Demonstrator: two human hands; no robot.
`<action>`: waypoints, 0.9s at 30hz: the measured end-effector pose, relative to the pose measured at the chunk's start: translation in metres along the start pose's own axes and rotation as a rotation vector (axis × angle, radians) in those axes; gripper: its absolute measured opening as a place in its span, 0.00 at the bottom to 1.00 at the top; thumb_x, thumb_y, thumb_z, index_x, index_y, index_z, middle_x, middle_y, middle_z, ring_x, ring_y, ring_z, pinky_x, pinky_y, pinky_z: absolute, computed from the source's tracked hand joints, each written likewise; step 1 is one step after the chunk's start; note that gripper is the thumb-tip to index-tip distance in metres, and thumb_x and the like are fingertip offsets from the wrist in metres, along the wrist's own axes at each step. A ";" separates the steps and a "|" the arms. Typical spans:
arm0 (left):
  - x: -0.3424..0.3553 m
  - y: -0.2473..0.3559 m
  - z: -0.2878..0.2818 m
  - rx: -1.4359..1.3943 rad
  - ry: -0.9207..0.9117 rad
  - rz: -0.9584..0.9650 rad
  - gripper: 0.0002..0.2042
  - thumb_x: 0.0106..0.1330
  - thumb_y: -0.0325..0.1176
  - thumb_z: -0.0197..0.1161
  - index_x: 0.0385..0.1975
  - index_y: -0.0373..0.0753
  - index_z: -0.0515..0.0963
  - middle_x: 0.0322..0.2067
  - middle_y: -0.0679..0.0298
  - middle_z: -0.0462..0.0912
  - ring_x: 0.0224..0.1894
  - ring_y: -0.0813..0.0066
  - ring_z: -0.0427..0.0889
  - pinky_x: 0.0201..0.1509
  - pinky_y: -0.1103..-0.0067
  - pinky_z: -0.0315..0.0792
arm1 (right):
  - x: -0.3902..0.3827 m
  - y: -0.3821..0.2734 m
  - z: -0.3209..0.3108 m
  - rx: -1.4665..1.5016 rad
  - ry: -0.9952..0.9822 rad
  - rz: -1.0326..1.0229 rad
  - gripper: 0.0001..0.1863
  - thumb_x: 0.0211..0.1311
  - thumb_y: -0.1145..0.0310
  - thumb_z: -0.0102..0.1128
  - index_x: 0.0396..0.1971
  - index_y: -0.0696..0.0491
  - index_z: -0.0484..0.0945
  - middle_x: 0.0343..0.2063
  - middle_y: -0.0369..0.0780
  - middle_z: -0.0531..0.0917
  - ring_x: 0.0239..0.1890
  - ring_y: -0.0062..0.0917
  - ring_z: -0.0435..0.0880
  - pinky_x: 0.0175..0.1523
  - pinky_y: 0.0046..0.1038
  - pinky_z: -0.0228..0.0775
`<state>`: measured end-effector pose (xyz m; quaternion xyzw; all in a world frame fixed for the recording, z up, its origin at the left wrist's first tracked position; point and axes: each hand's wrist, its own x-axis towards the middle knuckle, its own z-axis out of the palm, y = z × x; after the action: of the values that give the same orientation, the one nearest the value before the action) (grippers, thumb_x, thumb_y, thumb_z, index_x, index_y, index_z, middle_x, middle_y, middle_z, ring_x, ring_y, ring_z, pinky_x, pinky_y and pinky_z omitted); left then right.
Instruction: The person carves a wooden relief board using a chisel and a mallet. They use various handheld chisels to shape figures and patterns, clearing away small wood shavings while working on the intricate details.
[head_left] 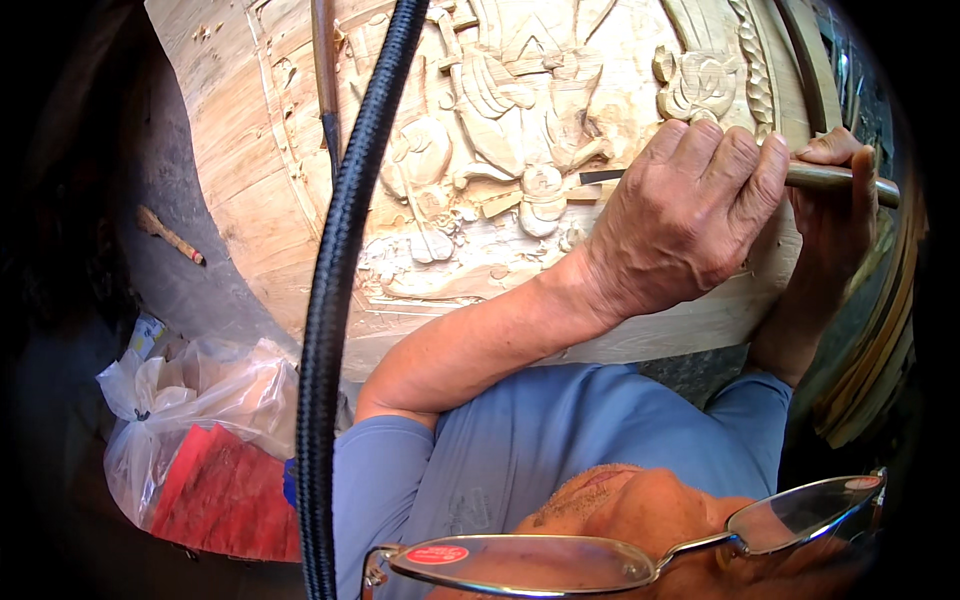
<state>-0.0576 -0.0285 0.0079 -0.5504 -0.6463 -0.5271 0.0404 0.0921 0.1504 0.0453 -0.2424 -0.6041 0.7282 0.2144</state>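
A carving chisel [835, 178] with a round wooden handle lies across a carved wooden panel [240, 190]. My left hand [690, 205] is closed round its front part, knuckles up, and hides most of the shaft. Beyond those fingers the dark blade [602, 176] points left, its tip by a small round carved head [542, 182]. My right hand [840, 190] grips the handle near its rear end, with the thumb on top. Carved figures in relief cover the panel's middle, and pale chips [465, 215] lie among them.
A second long-handled tool [325, 75] rests on the panel's left side. A black braided cable [345, 220] crosses in front of the view. On the lower left are a short wooden stick [170, 235], a clear plastic bag [210, 385] and a red item [225, 500]. Wooden strips [880, 350] stand right.
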 end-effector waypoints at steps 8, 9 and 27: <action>0.003 -0.003 -0.005 -0.024 -0.038 -0.027 0.24 0.62 0.25 0.66 0.61 0.28 0.79 0.40 0.55 0.79 0.39 0.59 0.80 0.42 0.66 0.77 | 0.003 -0.002 0.008 -0.052 0.068 0.015 0.35 0.88 0.45 0.47 0.41 0.67 0.86 0.23 0.39 0.79 0.16 0.17 0.72 0.18 0.20 0.61; 0.003 -0.003 -0.007 -0.029 -0.048 -0.038 0.24 0.63 0.25 0.66 0.61 0.28 0.79 0.40 0.55 0.79 0.39 0.58 0.80 0.42 0.66 0.77 | 0.003 -0.002 0.007 -0.049 0.049 0.026 0.35 0.88 0.46 0.48 0.41 0.67 0.87 0.23 0.39 0.79 0.16 0.18 0.72 0.18 0.20 0.60; 0.009 0.001 -0.010 0.015 0.119 0.054 0.21 0.64 0.28 0.67 0.58 0.31 0.82 0.37 0.60 0.78 0.36 0.65 0.80 0.36 0.69 0.72 | 0.010 0.000 0.001 0.027 -0.152 -0.201 0.32 0.88 0.49 0.47 0.45 0.67 0.85 0.36 0.46 0.85 0.18 0.20 0.73 0.17 0.23 0.58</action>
<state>-0.0655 -0.0297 0.0181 -0.5350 -0.6316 -0.5527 0.0971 0.0836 0.1558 0.0441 -0.1219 -0.6299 0.7274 0.2434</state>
